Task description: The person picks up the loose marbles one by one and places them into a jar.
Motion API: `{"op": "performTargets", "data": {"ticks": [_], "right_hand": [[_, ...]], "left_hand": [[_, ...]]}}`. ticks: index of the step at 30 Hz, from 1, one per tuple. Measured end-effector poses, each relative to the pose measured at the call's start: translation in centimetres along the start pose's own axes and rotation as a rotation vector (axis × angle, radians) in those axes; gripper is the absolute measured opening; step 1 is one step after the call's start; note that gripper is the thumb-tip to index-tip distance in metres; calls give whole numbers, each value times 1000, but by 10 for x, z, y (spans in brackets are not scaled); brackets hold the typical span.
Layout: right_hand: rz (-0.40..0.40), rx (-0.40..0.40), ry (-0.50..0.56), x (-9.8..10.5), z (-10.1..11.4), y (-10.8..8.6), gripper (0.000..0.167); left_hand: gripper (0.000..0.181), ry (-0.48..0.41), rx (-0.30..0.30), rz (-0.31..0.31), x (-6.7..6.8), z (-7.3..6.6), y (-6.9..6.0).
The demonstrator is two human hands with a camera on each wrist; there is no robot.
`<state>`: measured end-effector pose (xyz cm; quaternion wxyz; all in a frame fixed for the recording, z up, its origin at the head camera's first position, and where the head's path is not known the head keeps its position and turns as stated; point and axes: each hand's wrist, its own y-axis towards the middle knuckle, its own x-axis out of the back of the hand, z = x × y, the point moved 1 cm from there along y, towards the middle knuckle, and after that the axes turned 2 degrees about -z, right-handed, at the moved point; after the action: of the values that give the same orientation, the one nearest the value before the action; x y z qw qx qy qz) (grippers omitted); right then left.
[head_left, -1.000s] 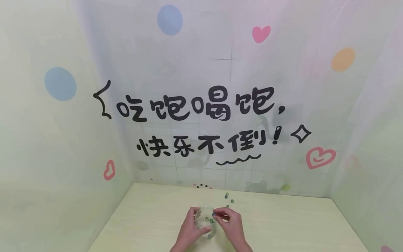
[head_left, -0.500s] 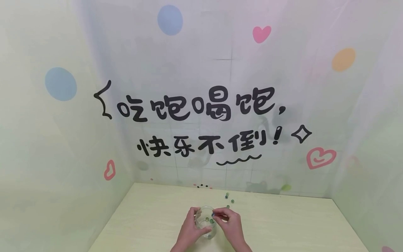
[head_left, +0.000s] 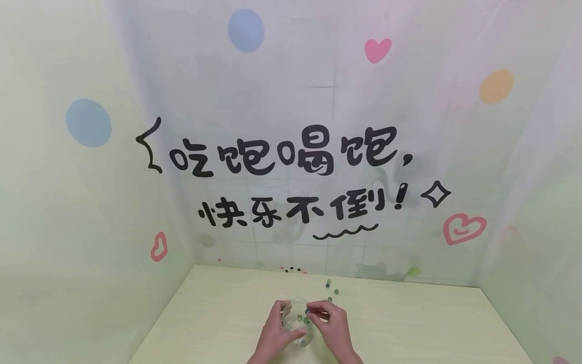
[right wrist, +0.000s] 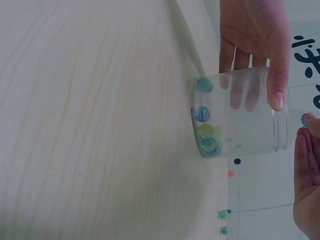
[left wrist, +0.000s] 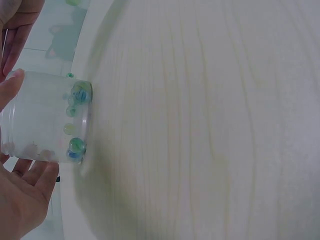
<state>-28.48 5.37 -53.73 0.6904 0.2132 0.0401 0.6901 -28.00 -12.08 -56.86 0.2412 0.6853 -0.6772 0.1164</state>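
Note:
My left hand (head_left: 275, 331) grips a clear plastic jar (right wrist: 250, 115) round its side, thumb on the near face and fingers behind. Several green, blue and yellowish glass marbles (left wrist: 76, 145) lie at the bottom of the jar. At the jar's mouth my right hand (head_left: 333, 323) pinches a blue marble (right wrist: 304, 120) between thumb and fingertips. That marble is beside the rim in the head view. In the left wrist view only part of the right hand (left wrist: 20, 30) shows, at the upper left corner.
Several loose marbles (head_left: 336, 291) lie on the pale wood-grain table (head_left: 409, 328), behind the right hand toward the back wall. A printed cloth backdrop (head_left: 291, 101) with black lettering stands behind and at both sides of the table.
The right hand has shifted very slightly left over the jar's rim, still pinching the blue marble. The left hand and the jar stay almost in place.

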Motion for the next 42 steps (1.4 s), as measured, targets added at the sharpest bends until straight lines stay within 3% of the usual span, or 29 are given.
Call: {"op": "performTargets", "data": {"ticks": [16,42], "right_hand": [[-9,30,-48,-1,-4,1,15],[-4,-14,-62,2,-6,0,16]], "left_hand": [[77,-14,-2,1,-1,0,0],[76,-20,9,7,-1,1,1]]}}
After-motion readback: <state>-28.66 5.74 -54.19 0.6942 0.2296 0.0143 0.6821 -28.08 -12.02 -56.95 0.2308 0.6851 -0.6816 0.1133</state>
